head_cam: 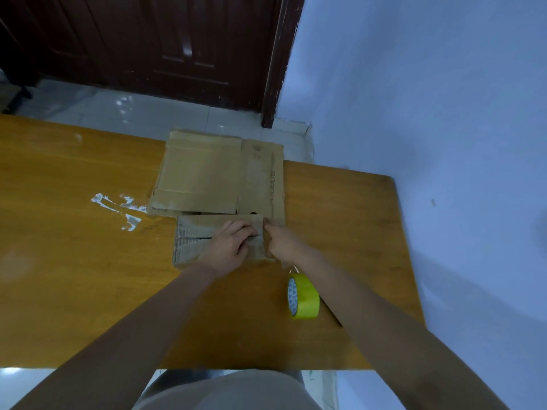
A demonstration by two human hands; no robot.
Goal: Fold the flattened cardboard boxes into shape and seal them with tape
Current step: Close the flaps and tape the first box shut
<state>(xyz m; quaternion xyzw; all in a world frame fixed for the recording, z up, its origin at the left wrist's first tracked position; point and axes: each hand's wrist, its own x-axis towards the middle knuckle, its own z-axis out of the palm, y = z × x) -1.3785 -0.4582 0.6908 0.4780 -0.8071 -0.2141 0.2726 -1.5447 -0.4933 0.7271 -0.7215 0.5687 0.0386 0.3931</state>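
A small folded cardboard box (195,241) stands on the wooden table (74,261), its top flaps closed with shiny tape along the seam. My left hand (233,245) lies flat on the right part of the box top, pressing it. My right hand (281,242) is at the box's right edge, fingers pinched against the side there. Behind the box lie flattened cardboard boxes (213,176), stacked and reaching past the table's far edge. A yellow-green tape roll (303,295) stands on its edge on the table, just left of my right forearm.
White tape scraps (118,207) stick to the table left of the flat cardboard. A blue wall (444,113) runs close along the table's right side. A dark wooden door (165,45) and pale floor tiles lie beyond the far edge.
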